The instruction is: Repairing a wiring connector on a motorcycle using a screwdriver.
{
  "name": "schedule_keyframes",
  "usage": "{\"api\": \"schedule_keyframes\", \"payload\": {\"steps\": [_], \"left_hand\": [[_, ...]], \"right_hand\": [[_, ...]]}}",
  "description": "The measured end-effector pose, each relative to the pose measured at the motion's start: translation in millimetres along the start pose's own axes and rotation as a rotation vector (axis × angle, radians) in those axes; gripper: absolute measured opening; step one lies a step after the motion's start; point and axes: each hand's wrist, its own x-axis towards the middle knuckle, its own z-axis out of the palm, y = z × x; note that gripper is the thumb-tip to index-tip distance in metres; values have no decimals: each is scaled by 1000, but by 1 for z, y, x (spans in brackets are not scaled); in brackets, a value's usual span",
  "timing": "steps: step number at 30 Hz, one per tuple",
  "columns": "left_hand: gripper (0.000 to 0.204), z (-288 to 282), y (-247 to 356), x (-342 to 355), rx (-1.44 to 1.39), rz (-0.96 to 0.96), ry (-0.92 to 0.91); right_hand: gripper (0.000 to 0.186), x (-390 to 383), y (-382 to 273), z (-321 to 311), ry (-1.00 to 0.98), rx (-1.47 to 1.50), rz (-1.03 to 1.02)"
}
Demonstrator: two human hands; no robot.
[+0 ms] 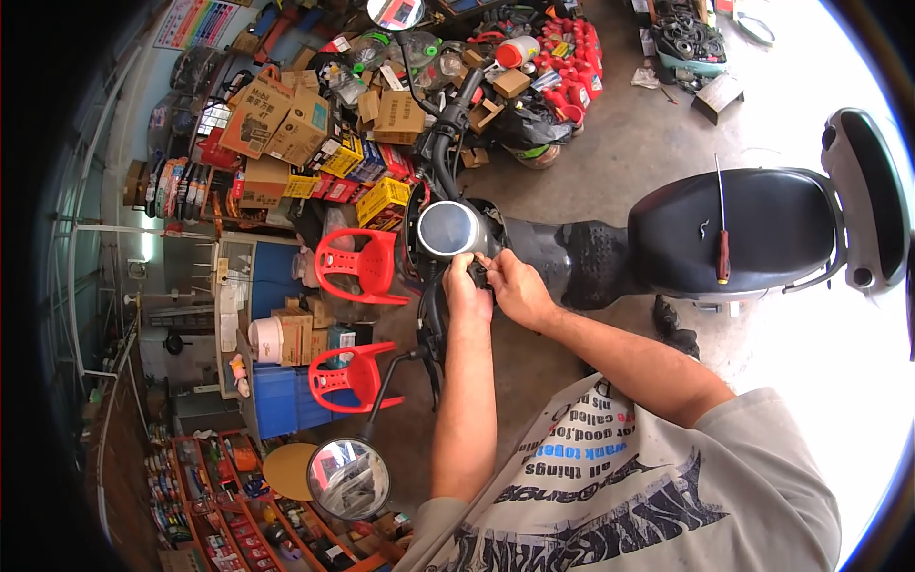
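Note:
A motor scooter stands in front of me, its handlebar (441, 157) on the left and its black seat (743, 227) on the right. My left hand (465, 288) is closed at the near edge of the round speedometer (449, 229), fingers bent inward. Beside it, my right hand (518, 289) pinches at the same spot, its fingertips almost meeting the left ones. Something small and dark shows between the hands, too hidden to name. On the seat lie a screwdriver (722, 243) with a red handle and a small metal piece (703, 229).
Two red plastic chairs (367, 265) stand left of the scooter. Cardboard boxes (291, 124) and red bottles (577, 67) pile up beyond it. A round mirror (350, 480) juts out at the near left. Stocked shelves (224, 486) line the lower left.

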Motion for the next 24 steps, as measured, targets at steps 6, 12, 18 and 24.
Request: {"api": "schedule_keyframes", "payload": {"steps": [6,12,18,24], "left_hand": [[6,1,-1,1,-15,20,30],[9,-4,-2,1,-18,33,26],[6,1,-2,-1,-37,39,51],[9,-3,-1,0,-37,20,7]], "right_hand": [[18,-2,1,4,26,68,-33],[17,-3,1,8,26,53,-25],[15,-4,-3,7,31,88,15],[15,-4,-2,12,66,94,7]]}}
